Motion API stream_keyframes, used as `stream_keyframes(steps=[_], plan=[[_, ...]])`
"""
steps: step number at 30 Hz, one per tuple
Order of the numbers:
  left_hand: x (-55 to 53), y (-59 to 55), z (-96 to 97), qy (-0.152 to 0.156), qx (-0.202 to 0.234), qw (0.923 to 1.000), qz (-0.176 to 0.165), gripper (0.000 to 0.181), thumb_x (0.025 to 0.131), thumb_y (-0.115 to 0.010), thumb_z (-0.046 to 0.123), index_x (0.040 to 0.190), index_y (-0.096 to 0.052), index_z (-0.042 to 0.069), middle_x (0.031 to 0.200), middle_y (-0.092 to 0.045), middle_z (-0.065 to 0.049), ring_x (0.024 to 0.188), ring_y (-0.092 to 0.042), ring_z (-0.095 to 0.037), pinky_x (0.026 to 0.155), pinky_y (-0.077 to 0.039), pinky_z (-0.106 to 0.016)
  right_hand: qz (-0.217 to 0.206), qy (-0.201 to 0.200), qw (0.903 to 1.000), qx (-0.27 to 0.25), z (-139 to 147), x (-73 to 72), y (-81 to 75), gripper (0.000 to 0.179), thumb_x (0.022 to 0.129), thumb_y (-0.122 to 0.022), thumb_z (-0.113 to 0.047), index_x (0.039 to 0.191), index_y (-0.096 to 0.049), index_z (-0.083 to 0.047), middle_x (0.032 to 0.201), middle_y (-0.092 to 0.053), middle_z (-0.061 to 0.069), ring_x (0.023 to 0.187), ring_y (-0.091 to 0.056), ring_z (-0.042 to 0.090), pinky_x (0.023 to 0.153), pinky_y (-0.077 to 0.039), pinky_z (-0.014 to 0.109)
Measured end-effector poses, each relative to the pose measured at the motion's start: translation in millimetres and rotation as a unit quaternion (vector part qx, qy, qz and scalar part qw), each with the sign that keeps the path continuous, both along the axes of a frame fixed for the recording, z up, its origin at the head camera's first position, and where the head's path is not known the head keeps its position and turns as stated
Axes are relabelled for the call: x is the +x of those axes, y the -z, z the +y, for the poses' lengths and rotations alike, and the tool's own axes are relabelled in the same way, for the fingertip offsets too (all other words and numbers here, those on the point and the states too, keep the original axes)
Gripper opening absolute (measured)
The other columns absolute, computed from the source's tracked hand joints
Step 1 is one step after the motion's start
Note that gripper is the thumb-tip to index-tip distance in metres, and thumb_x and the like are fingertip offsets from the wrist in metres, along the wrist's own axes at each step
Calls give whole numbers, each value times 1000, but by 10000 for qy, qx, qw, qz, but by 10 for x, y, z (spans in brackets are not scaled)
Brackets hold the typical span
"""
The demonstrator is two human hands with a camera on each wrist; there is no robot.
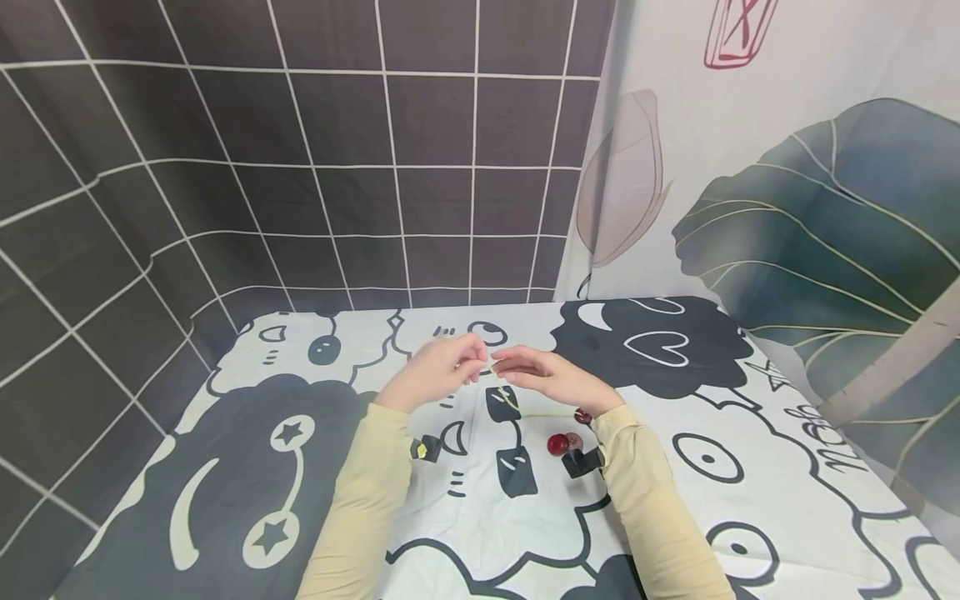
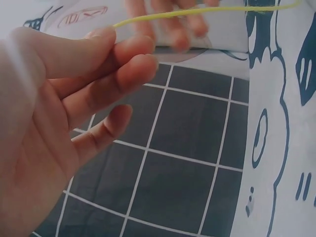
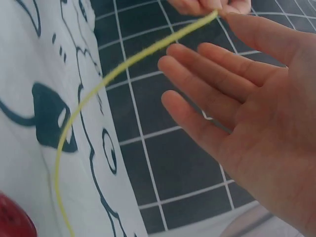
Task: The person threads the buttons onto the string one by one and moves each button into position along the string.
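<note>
My left hand (image 1: 438, 372) pinches the end of a yellow cord (image 3: 143, 54) between thumb and forefinger, above the table. Its other fingers are loosely bent. Close beside it, my right hand (image 1: 555, 379) has its fingers extended and spread a little, with no grip on the cord. In the right wrist view, the right thumb tip lies close to the cord's held end; whether they touch I cannot tell. From the left fingertips the cord curves down to the cloth and runs right towards a dark red round piece (image 1: 582, 415) by the right wrist.
A shiny red round piece (image 1: 557, 444), a pinkish button (image 1: 573, 441) and a black item (image 1: 582, 463) lie near the right forearm. By the left forearm is a small yellow piece (image 1: 422, 451). A patterned cloth (image 1: 465, 525) covers the table; a gridded curtain (image 1: 337, 200) hangs behind.
</note>
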State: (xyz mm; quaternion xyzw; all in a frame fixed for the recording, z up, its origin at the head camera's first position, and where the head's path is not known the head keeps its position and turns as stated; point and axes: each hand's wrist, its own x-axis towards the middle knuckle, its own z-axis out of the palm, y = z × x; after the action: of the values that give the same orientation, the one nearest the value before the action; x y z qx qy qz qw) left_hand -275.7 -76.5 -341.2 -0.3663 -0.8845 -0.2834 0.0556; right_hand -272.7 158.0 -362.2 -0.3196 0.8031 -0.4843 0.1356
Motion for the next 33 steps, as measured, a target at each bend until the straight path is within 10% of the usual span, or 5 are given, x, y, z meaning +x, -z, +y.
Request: stream_keyframes(steps=[12,20,28,33], plan=[[18,31,97,284,-15,9991,308,4,94,-55,9,92,-55,13,69,-66,5,59,-52,-3,56,-39,-18,189,424,9986,240,-33,15,-28,21,98,-55,-23,112,-65,-10,70,-51,-3,72,-52,11,75,-42,29],[27,30,123,332,-85,9989,305,3,95,-54,11,94,-55,13,69,-65,3,55,-49,-3,54,-38,-18,368,792,9954,397,-31,8,-27,15,96,-59,-26,99,-68,-15,67,-45,-5,68,-44,11,64,-38,25],[49,53,165,-415,-459,9981,19,17,93,-62,34,94,-56,18,75,-66,6,61,-52,-5,61,-41,-21,572,926,9930,453,31,16,-48,12,95,-59,-19,98,-69,-12,69,-49,-4,68,-45,11,64,-39,25],[67,55,217,-193,-784,9967,62,19,91,-63,35,83,-62,18,69,-63,7,60,-49,-5,58,-38,-19,783,1007,9902,572,101,-14,-56,13,95,-59,-17,98,-69,-10,70,-53,-5,69,-45,10,65,-39,24]])
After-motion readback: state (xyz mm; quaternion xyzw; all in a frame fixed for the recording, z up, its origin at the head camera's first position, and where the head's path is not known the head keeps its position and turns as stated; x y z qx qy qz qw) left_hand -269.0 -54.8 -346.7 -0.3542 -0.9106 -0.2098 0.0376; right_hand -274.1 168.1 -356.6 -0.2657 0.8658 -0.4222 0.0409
